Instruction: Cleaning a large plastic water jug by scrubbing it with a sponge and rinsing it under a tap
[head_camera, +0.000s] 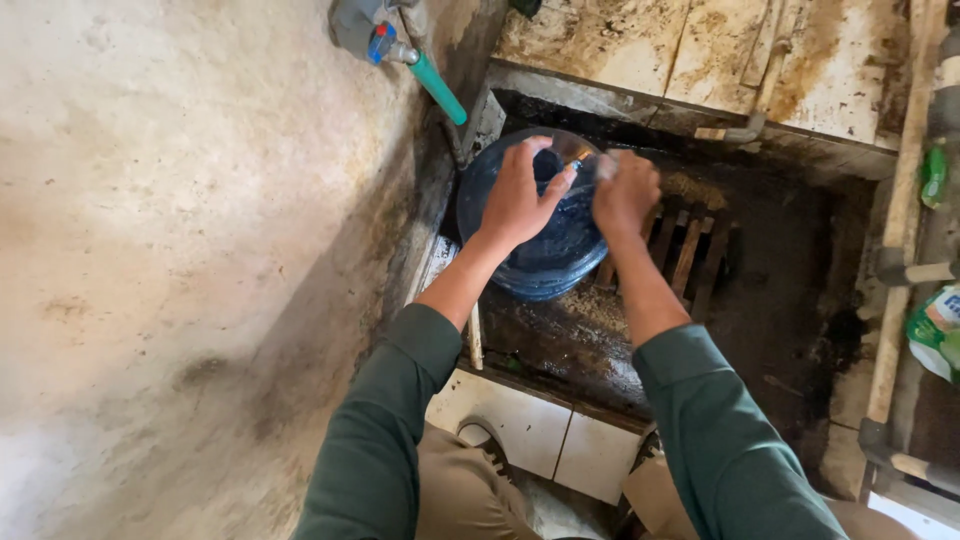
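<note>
A broad, stained concrete wall (170, 250) fills the left side of the head view, running down to a sunken, dirty wash pit (780, 300) edged with grimy white tiles (620, 40). Standing in the pit, close against the wall, is a large blue water jug (545, 255), seen from above with its mouth facing up. Beside the jug on its right, a wooden slatted grate (690, 255) lies on the dark wet floor of the pit. Both arms in dark green sleeves (380, 440) reach forward over the jug. The left hand (518, 200) rests on the jug's top with its fingers curled around the neck area, gripping there. The right hand (625, 190) is closed into a tight grasp at the jug's mouth, just beside the left hand, pinching a small pale thing whose nature cannot be told; the two hands nearly touch. Above, a grey tap with a green hose (438, 88) juts from the wall toward the jug. At the far right edge a green plastic packet (937, 330) lies beside a pipe (900, 210).
</note>
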